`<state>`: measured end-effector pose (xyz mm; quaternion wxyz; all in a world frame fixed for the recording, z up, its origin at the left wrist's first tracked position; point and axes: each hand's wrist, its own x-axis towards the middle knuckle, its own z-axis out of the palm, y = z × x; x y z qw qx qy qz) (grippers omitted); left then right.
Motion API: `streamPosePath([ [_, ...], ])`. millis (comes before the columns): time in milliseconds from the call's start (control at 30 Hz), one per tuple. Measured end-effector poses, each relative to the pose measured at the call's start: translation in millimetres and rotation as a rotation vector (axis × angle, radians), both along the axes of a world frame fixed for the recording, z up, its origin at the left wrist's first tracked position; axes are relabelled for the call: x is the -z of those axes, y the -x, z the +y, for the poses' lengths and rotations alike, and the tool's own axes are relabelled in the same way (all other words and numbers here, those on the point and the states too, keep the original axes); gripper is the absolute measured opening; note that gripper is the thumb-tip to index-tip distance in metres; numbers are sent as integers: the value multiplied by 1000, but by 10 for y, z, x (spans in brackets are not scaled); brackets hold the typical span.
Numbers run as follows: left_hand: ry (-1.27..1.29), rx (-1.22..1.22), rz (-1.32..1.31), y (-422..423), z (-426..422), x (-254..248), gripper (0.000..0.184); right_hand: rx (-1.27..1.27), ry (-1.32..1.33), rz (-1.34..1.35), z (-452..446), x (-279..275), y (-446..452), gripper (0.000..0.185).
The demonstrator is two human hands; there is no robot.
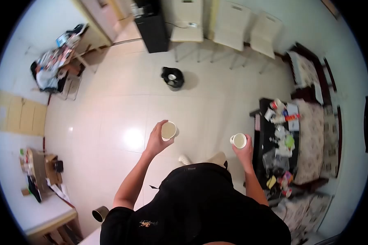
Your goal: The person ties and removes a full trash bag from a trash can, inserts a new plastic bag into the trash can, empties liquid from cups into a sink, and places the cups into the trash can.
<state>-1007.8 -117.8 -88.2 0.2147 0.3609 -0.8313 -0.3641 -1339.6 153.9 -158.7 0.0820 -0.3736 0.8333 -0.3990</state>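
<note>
In the head view my left hand (pixel 154 142) is wrapped around a white cup (pixel 169 130), held out in front of my body. I look down into its open top, and the inside looks pale. A smaller-looking white cup (pixel 239 141) is gripped by my right hand (pixel 244 152), off to the right near the dark table. A white bump sticks out on that cup's left side; whether it is a handle or a fingertip I cannot tell. The two cups are well apart. Whether either holds liquid is unclear.
Ahead on the tiled floor stands a bin with a black bag (pixel 173 83), something white inside. A cluttered dark table (pixel 263 163) is at my right, beside a patterned sofa (pixel 310 143). Chairs (pixel 232 24) line the far wall. A person (pixel 47 77) sits at a desk, far left.
</note>
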Motion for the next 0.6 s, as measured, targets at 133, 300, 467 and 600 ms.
streamPosePath([
  [133,43,-184,-34,-819,-992,104,73,-167,12,-49,-1434,-4,-401,63],
  [300,48,-308,-129,-1735,-2334,109,73,-389,-9,-85,-3390,76,-822,64],
  [467,36,-430,-212,-2414,-3818,-255,72,-570,-23,-151,-5547,238,-1117,65],
  [600,1,-617,-158,-2742,-4938,-578,70,-734,-2,-158,-7304,-145,-1474,63],
])
